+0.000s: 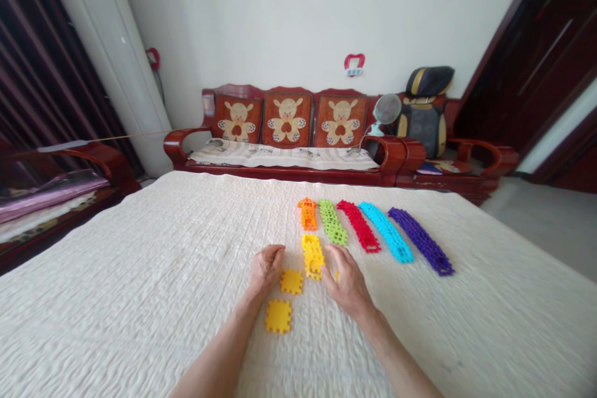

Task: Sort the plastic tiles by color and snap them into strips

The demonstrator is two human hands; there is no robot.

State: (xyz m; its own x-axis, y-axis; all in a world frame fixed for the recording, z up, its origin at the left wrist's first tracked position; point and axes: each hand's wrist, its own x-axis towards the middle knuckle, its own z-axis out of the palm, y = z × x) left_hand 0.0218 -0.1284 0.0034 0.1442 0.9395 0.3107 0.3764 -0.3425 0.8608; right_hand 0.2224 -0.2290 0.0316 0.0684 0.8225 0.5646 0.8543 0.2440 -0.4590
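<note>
My left hand (267,268) rests on the cloth with its fingers curled closed; what they hold, if anything, is hidden. Beside it lies a flat yellow interlocking tile (291,282), with a second yellow tile (278,316) nearer to me. A row of overlapping yellow pieces (313,257) lies between my two hands. Just to its right is my right hand (347,281), fingers apart and curved, the thumb near the row's close end. Part of another yellow piece (337,275) shows in the gap between thumb and fingers, mostly covered by the hand.
Beyond are rows of orange (308,215), green (333,222), red (359,227), light blue (386,232) and purple pieces (421,241). They lie on a quilted white cloth (140,298). Behind the table stand a wooden sofa (280,174) and a small fan (387,110).
</note>
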